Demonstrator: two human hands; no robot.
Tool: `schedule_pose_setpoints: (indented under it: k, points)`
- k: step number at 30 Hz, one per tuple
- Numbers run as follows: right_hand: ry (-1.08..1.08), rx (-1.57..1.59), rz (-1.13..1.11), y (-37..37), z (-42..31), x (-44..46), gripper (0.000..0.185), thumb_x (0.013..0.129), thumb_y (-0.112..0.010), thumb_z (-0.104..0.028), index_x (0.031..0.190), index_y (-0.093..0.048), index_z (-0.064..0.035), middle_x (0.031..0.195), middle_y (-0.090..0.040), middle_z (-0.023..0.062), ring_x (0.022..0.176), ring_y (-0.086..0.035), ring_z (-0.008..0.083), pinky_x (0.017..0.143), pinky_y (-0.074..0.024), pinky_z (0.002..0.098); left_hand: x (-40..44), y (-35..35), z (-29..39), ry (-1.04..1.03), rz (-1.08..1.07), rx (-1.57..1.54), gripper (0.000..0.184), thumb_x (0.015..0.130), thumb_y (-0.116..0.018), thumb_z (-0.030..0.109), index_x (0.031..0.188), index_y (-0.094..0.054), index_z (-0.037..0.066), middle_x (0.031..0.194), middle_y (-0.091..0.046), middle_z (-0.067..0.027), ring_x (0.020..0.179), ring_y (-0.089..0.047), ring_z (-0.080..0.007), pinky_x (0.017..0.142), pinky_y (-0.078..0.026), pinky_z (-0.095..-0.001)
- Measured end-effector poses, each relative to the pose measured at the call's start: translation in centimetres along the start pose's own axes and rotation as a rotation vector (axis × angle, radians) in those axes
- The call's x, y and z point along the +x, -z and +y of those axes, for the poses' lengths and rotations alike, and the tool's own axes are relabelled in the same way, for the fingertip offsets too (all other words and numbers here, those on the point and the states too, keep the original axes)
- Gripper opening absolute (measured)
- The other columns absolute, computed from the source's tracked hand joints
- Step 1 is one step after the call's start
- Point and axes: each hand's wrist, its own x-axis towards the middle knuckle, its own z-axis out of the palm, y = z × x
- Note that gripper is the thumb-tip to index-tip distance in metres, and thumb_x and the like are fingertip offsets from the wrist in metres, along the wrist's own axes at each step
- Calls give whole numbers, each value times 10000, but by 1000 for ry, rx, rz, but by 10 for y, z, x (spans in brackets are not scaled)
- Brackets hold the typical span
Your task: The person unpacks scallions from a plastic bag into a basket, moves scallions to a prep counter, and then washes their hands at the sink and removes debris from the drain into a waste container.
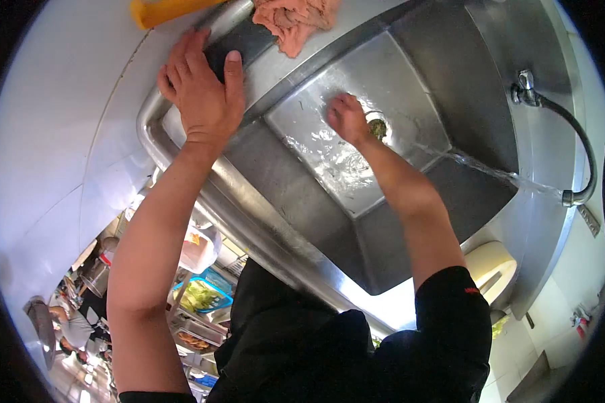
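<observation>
My left hand (205,91) rests with its fingers spread on the metal rim at the sink's left corner and holds nothing. Down in the steel sink (302,195), my right hand (347,117) is curled just left of the drain, close to the wet bottom. Whether its fingers hold anything is hidden. Dark greenish scraps (377,128) sit in the drain. Water runs from the curved faucet (578,195) at the right across into the sink. A crumpled orange cloth (296,21) lies on the rim above the basin.
A yellow object (161,11) lies at the top left. Beside my right arm is a pale yellow roll-like item (491,265). Below left are a blue-rimmed tray of greens (202,294) and a white container (198,248). A person (76,329) is farther off, lower left.
</observation>
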Motion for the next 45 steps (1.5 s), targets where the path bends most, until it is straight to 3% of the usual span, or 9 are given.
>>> schedule_pose_setpoints:
  k: [2, 8, 12, 16, 24, 27, 32, 40, 45]
  points:
    - [-89, -20, 56, -31, -42, 33, 324, 810, -755, -160, 1118, -723, -65, 1127, -660, 183, 1065, -615, 377, 936, -521, 464, 0, 0, -1, -12, 17, -13, 602, 1010, -542, 464, 1449, -465, 59, 1521, -446, -148, 1455, -348, -319, 1188, -134, -558]
    - [18, -156, -358, -77, -75, 29, 276, 899, -656, -231, 1135, -698, -95, 1155, -614, 155, 1168, -559, 340, 1063, -428, 462, 0, 0, 0, -12, 4, -30, 584, 1012, -547, 434, 1445, -468, 51, 1511, -458, -155, 1451, -354, -320, 1188, -133, -554]
    - [33, -246, -224, -31, -17, -8, 229, 867, -649, -194, 1068, -675, -85, 1095, -623, 148, 1114, -579, 353, 1030, -450, 456, 0, 2, -1, -6, 13, -41, 582, 1005, -558, 423, 1441, -470, 47, 1512, -459, -156, 1451, -354, -324, 1187, -135, -552]
    - [-274, -244, -255, 13, 51, -63, 177, 915, -586, -173, 1016, -674, -59, 1128, -641, 176, 1065, -616, 393, 930, -521, 506, 1, 1, 0, 4, 35, -30, 579, 1000, -560, 434, 1439, -476, 65, 1517, -450, -161, 1452, -352, -331, 1189, -135, -556]
    - [-143, -116, -48, 30, -8, -38, 231, 823, -746, -115, 1042, -701, -55, 1092, -665, 178, 1005, -649, 391, 890, -549, 468, 0, -1, 1, 0, 27, -18, 593, 1001, -543, 457, 1450, -467, 77, 1526, -443, -154, 1466, -336, -320, 1194, -124, -570]
    - [-10, -25, -196, -31, -47, 11, 461, 864, -722, -223, 1286, -655, -50, 1410, -578, 197, 1320, -528, 374, 1115, -436, 471, 1, 0, 2, -25, 39, 20, 595, 1019, -536, 452, 1454, -470, 51, 1481, -504, -141, 1424, -395, -321, 1174, -173, -508]
    - [49, -84, -487, -72, -78, 35, 293, 938, -620, -182, 1206, -689, -86, 1264, -606, 151, 1275, -530, 314, 1126, -410, 441, 1, 1, 1, -6, 10, -16, 581, 1003, -552, 437, 1438, -478, 60, 1511, -461, -149, 1445, -365, -315, 1183, -141, -559]
    - [46, -262, -325, 30, 24, -48, 179, 874, -647, -136, 1038, -677, -74, 1128, -643, 104, 1105, -599, 329, 959, -511, 434, 1, 0, 0, 1, 39, -15, 577, 1005, -543, 456, 1436, -478, 77, 1508, -463, -148, 1449, -358, -323, 1185, -137, -569]
    - [-106, -226, -239, 59, 38, -74, 307, 844, -669, -148, 1139, -702, -71, 1251, -642, 149, 1172, -592, 344, 1023, -490, 452, 1, 0, 0, 7, 34, -10, 590, 1002, -543, 463, 1449, -468, 84, 1512, -462, -143, 1457, -350, -319, 1190, -129, -579]
